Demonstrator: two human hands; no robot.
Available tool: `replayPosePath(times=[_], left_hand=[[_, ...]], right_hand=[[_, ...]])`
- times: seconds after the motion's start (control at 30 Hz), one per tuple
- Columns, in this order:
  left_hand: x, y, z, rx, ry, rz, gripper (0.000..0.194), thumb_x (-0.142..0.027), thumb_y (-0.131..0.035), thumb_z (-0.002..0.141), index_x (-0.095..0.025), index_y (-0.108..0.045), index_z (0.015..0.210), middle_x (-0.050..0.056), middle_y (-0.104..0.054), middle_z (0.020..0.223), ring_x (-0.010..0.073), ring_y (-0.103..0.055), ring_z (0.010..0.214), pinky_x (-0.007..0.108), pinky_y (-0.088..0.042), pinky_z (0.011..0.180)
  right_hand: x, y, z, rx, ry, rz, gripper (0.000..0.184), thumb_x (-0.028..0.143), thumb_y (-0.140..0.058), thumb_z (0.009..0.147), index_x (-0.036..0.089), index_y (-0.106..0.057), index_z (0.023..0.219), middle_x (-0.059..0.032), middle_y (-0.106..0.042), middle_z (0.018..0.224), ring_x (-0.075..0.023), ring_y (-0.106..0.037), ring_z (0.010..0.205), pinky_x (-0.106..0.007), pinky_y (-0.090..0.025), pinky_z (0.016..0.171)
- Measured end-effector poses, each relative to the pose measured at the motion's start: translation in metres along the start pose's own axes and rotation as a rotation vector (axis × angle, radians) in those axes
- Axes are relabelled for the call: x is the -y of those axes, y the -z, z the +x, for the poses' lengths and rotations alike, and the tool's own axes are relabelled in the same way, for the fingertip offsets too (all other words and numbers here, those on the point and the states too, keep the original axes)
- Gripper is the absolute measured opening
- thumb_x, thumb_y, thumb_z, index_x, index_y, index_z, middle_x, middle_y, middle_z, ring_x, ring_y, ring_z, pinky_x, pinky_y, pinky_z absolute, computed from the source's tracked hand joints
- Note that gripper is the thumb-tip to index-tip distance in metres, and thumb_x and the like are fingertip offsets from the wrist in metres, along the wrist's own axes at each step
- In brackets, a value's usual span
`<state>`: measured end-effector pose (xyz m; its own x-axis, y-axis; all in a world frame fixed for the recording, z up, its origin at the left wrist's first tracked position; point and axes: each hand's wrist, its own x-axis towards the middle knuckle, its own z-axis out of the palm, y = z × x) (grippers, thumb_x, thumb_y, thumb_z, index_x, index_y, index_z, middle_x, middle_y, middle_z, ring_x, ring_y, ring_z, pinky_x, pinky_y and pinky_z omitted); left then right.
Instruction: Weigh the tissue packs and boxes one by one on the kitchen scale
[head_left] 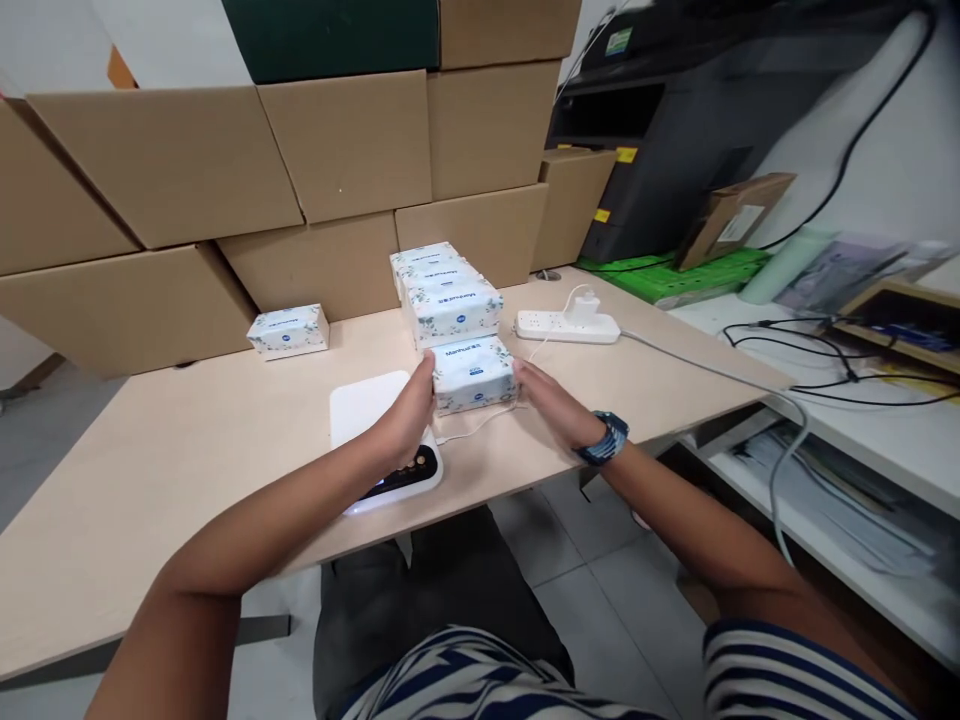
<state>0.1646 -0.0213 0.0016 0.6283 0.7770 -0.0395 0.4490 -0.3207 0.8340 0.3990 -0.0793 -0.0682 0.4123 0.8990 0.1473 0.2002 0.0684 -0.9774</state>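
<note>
The pale table bears floral packs, a scale, a power strip.

The left grip partly hid the white device; the top edge cropped the green box; fine print on the held packet blurred.

On the table, the scale lies at the near edge, partly beneath the left grip. To its right, the front pack sits between that and the right grip. Just behind it stands the row of packs; the lone pack lies left of the row, behind the scale. The power strip lies right of the row, a plug in it. Stacked boxes rise behind the packs, with the printer to their right. Right of the table, papers lie in the shelf.
</note>
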Motion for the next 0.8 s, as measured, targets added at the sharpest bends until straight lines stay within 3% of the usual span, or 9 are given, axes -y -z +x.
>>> replayPosePath(times=[0.07,0.13,0.2,0.3,0.43,0.53,0.63,0.73,0.8], left_hand=[[-0.017,0.0,-0.011,-0.003,0.077,-0.197,0.093,-0.073,0.008,0.107,-0.026,-0.025,0.18,-0.001,-0.031,0.187,0.0238,-0.022,0.177,0.048,-0.036,0.144],[-0.03,0.01,-0.036,-0.043,0.054,-0.351,0.088,-0.076,-0.004,0.109,-0.027,-0.023,0.18,-0.002,-0.031,0.187,0.0232,-0.018,0.178,0.05,-0.022,0.149],[-0.036,0.026,-0.065,-0.114,-0.124,-0.409,0.089,-0.084,-0.017,0.107,-0.031,-0.031,0.177,-0.003,-0.042,0.183,0.0241,-0.024,0.178,0.05,-0.016,0.15],[-0.028,0.047,-0.101,-0.278,-0.373,-0.482,0.084,-0.091,-0.037,0.102,-0.037,-0.054,0.164,-0.006,-0.051,0.178,0.0271,-0.025,0.178,0.046,-0.021,0.15],[0.026,0.047,-0.122,-0.508,-0.327,-0.573,0.079,-0.088,-0.039,0.102,-0.038,-0.056,0.16,-0.003,-0.048,0.181,0.0291,-0.027,0.177,0.047,-0.026,0.148],[0.08,0.039,-0.127,-0.479,-0.135,-0.523,0.088,-0.091,-0.042,0.1,-0.038,-0.04,0.17,0.002,-0.031,0.188,0.0315,-0.022,0.179,0.053,-0.022,0.148],[0.115,0.042,-0.123,-0.434,0.011,-0.459,0.103,-0.097,-0.043,0.094,-0.034,-0.028,0.175,0.008,-0.019,0.192,0.0351,-0.017,0.18,0.056,-0.022,0.148],[0.127,0.061,-0.098,-0.537,0.088,-0.488,0.117,-0.105,-0.032,0.088,-0.025,-0.03,0.173,0.018,-0.02,0.19,0.0396,-0.022,0.178,0.058,-0.022,0.147],[0.131,0.075,-0.074,-0.576,0.111,-0.499,0.119,-0.106,-0.027,0.087,-0.023,-0.034,0.171,0.019,-0.02,0.19,0.04,-0.022,0.178,0.056,-0.02,0.147]], right_hand=[[0.015,-0.002,-0.02,0.057,0.035,0.056,0.086,0.089,-0.064,0.088,0.032,-0.066,0.153,-0.008,-0.065,0.165,-0.0307,-0.06,0.157,-0.056,-0.04,0.139],[0.031,0.003,-0.039,0.054,0.071,0.14,0.087,0.088,-0.063,0.091,0.034,-0.061,0.159,-0.0039,-0.059,0.171,-0.0285,-0.054,0.163,-0.053,-0.036,0.143],[0.048,0.008,-0.052,0.079,0.121,0.211,0.087,0.086,-0.061,0.095,0.035,-0.055,0.165,-0.0014,-0.054,0.175,-0.0287,-0.049,0.166,-0.054,-0.034,0.144],[0.065,0.003,-0.059,0.271,0.199,0.237,0.085,0.081,-0.053,0.102,0.035,-0.044,0.173,-0.0005,-0.048,0.179,-0.0295,-0.047,0.167,-0.055,-0.037,0.142],[0.063,-0.03,-0.053,0.541,0.178,0.074,0.093,0.084,-0.052,0.101,0.033,-0.036,0.177,-0.0016,-0.035,0.184,-0.0339,-0.037,0.172,-0.058,-0.034,0.143],[0.045,-0.059,-0.039,0.631,0.147,-0.17,0.105,0.092,-0.046,0.097,0.026,-0.038,0.177,-0.0088,-0.038,0.183,-0.0385,-0.037,0.172,-0.063,-0.032,0.143],[0.023,-0.077,-0.02,0.556,0.287,-0.395,0.117,0.1,-0.033,0.092,0.015,-0.045,0.173,-0.0167,-0.037,0.183,-0.0419,-0.032,0.173,-0.066,-0.026,0.144],[0.005,-0.087,0.003,0.41,0.494,-0.504,0.119,0.098,-0.025,0.095,0.01,-0.039,0.174,-0.0221,-0.034,0.184,-0.0406,-0.03,0.174,-0.067,-0.027,0.144],[-0.004,-0.092,0.016,0.362,0.65,-0.501,0.111,0.093,-0.026,0.099,0.014,-0.03,0.178,-0.0221,-0.035,0.183,-0.0376,-0.034,0.173,-0.065,-0.031,0.143]])
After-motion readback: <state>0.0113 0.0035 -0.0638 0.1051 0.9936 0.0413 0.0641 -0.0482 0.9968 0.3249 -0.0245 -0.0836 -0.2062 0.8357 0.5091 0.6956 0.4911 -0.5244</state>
